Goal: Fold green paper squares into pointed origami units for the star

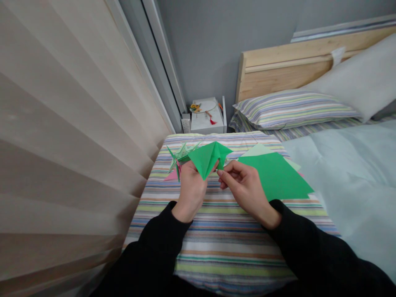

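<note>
A bright green piece of folded origami paper is held up above the striped cloth, with creases fanning from its top. My left hand grips it from below and behind, its fingers mostly hidden by the paper. At the paper's lower right part, my right hand pinches an edge between thumb and forefinger. Just left of my left hand lie finished-looking paper cranes in light green, darker green and pink. To the right of my right hand rests a stack of green paper sheets.
The striped cloth covers the surface under my hands. A pleated curtain runs along the left. On the right is a bed with a pale blue cover and a striped pillow. A small white cabinet stands behind.
</note>
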The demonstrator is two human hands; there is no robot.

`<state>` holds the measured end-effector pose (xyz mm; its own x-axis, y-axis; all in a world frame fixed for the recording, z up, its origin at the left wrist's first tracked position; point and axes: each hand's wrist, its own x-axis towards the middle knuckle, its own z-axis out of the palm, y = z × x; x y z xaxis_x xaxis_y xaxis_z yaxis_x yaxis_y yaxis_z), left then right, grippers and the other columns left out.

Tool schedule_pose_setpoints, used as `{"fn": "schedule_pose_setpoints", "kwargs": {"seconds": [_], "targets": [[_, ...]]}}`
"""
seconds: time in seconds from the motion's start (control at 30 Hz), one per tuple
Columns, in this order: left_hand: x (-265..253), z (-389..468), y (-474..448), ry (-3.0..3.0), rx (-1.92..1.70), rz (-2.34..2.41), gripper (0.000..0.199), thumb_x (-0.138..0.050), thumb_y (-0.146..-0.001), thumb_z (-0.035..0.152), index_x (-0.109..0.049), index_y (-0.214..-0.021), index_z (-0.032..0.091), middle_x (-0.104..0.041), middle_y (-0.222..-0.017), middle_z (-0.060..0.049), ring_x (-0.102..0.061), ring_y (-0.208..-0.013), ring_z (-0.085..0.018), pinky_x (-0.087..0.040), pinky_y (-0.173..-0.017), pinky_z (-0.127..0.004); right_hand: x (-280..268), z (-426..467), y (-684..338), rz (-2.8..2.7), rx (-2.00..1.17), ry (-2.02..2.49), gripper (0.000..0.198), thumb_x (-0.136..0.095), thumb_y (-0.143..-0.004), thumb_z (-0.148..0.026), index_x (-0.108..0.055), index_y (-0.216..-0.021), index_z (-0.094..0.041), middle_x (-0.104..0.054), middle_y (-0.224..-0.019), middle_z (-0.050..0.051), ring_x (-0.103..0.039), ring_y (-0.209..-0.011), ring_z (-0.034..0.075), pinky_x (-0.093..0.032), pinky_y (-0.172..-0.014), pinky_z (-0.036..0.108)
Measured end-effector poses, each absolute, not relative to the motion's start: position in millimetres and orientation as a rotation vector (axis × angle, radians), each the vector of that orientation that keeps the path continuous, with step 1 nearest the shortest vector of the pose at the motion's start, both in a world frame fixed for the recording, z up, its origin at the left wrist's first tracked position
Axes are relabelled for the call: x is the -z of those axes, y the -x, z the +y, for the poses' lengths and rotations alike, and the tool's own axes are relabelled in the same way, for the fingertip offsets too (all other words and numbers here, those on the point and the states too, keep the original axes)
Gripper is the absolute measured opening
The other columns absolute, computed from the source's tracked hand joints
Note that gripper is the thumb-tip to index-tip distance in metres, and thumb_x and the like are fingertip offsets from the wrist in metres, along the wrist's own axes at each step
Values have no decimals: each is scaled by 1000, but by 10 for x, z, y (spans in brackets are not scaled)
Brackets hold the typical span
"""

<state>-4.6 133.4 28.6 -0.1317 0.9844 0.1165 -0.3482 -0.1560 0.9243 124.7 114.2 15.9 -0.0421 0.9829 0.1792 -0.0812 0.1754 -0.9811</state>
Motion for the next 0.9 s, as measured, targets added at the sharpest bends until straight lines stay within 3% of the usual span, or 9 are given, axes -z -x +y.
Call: {"fn": "schedule_pose_setpoints", "kwargs": {"seconds": [0.2, 0.37, 0.57, 0.8, 0.9], "targets": [[-198, 1339, 69, -1018, -1495, 987, 24, -94, -66, 27, -75, -79, 19, -73, -80, -1, -64, -76, -16, -53, -76, -28, -147, 1164, -1261, -1256, -1141, 1025, 24, -73, -85, -38, -66, -70, -20, -66, -63, 1, -64, -59, 16, -56, -57, 30], [-226, 1319, 61, -1059, -1478, 953, 22, -92, -67, 25, -72, -68, 17, -68, -70, 0, -58, -68, -14, -50, -67, -27, -147, 1169, -1263, -1246, -1125, 990, 21, -72, -87, -38, -75, -81, -18, -75, -77, 5, -70, -69, 18, -59, -65, 32], [-321, 1285, 38, -1172, -1499, 1065, 24, -88, -70, 27, -69, -60, 16, -66, -64, 0, -55, -63, -14, -48, -64, -28, -135, 1174, -1267, -1252, -1136, 977, 26, -72, -88, -37, -76, -74, -17, -75, -69, 5, -71, -65, 17, -58, -63, 30], [-253, 1316, 59, -1229, -1522, 1062, 15, -86, -73, 28, -76, -70, 17, -76, -86, -5, -67, -86, -20, -52, -87, -33, -156, 1179, -1255, -1166, -1230, 908, 28, -78, -84, -39, -72, -68, -17, -73, -63, 3, -69, -58, 14, -60, -57, 26], [-187, 1351, 60, -1132, -1526, 1029, 12, -86, -72, 26, -78, -76, 18, -75, -87, -4, -67, -87, -19, -51, -89, -33, -145, 1194, -1243, -1114, -1295, 892, 32, -81, -81, -46, -72, -69, -18, -72, -62, 2, -68, -57, 14, -61, -56, 27]]}}
